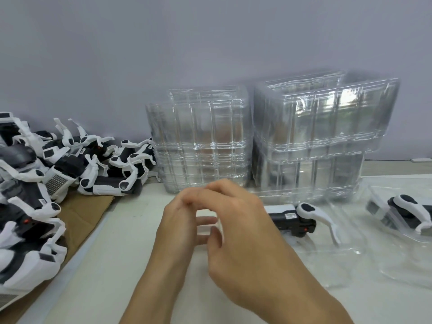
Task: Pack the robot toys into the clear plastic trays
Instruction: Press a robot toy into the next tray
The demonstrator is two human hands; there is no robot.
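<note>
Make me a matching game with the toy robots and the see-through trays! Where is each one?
Things:
1. pile of robot toys
2. stacks of clear trays
3. hands
4. brown cardboard

Places:
A. middle front, touching each other
B. far left of the table
C. at the back, against the wall
D. lying flat under the pile of toys

Pairs: 1-B, 2-C, 3-A, 4-D

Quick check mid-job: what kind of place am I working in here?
Probably a packing bench in a small toy workshop or factory: a heap of identical robot toys on cardboard, and tall stacks of clear plastic trays against a plain wall.
</note>
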